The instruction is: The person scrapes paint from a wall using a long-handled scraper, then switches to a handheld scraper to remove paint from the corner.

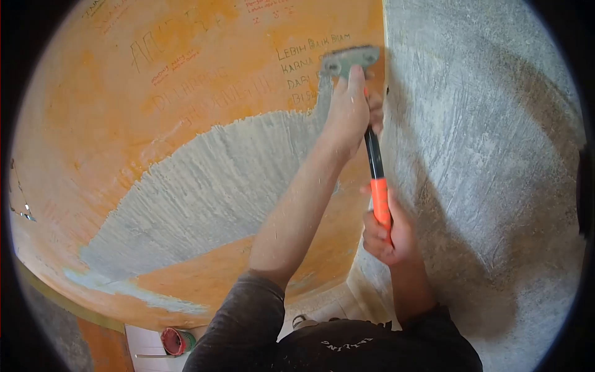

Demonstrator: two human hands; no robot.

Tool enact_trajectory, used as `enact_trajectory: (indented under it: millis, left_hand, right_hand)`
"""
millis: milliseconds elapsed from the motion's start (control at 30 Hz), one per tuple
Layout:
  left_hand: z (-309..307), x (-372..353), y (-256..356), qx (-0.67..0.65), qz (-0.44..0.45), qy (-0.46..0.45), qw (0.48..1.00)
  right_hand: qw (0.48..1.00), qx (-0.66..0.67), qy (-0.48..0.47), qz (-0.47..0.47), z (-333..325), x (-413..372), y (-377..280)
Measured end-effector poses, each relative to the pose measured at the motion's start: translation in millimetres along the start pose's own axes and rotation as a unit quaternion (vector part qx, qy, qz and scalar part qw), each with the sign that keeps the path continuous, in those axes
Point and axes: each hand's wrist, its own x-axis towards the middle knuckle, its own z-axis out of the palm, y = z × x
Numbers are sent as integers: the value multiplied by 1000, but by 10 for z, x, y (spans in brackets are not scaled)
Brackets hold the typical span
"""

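Observation:
A long-handled wall scraper [375,155] has its wide grey head against the orange painted wall [204,68], close to the corner. My left hand [351,110] is closed round the shaft just below the head, with a finger laid along the back of the head. Lower down, my right hand [393,234] wraps the orange grip of the handle. Left of the head, a broad fan-shaped bare grey patch [204,180] cuts into the orange paint, its upper edge ragged. Handwritten lettering [300,68] on the wall is partly covered by the scraper head.
To the right, a rough grey wall [489,155] meets the orange one at the corner. A red-and-green can [176,341] stands on the pale floor tiles at lower left, beside a thin stick [154,356]. Orange paint continues below the bare patch.

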Motion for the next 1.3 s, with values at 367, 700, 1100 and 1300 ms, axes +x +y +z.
enact_trajectory:
  millis: [367,700,1100,1300]
  left_hand:
    - [-92,-206,-126,-46,-43,29,998]
    - [-6,-20,50,3,-19,22,1000]
    - [-65,-141,-92,-25,-31,11,999]
    - [12,-113,-54,-19,-33,20,999]
  right_hand:
    - [997,49,-17,53,-169,-151,114]
    - [997,65,-39,27,24,3,32]
    - [997,52,-14,47,-64,-127,46]
    - [997,51,-14,53,-67,-141,-6]
